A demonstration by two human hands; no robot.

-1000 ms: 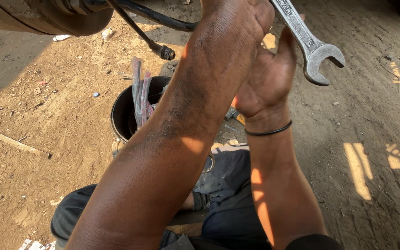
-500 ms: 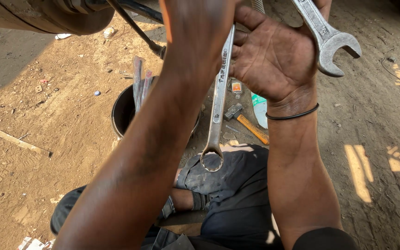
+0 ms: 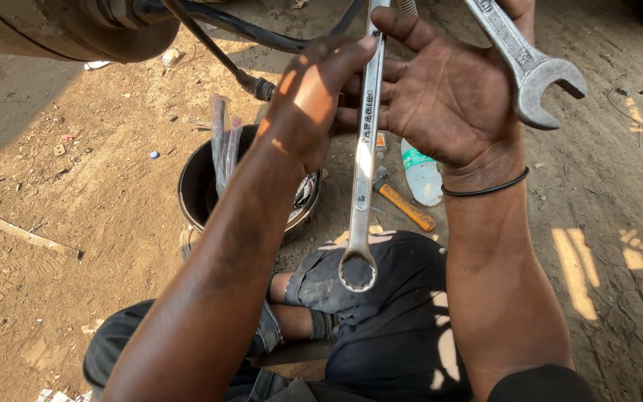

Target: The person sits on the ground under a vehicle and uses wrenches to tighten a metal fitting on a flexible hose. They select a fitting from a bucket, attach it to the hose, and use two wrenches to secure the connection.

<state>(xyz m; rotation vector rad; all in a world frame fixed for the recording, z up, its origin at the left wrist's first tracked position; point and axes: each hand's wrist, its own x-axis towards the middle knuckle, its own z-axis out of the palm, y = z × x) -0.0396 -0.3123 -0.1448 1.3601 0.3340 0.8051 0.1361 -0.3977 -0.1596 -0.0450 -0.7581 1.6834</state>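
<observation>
Left hand (image 3: 314,97) pinches ring spanner (image 3: 362,171).

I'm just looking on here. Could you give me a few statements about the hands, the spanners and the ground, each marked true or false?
1. The left hand grips a long spanner whose ring end hangs down. True.
2. The right hand holds nothing. False: it holds a big open-ended spanner.
3. A black band circles the right wrist. True.
4. The bucket on the ground is white. False: it is black.
5. A hammer lies on the ground beside a bottle. True.
</observation>
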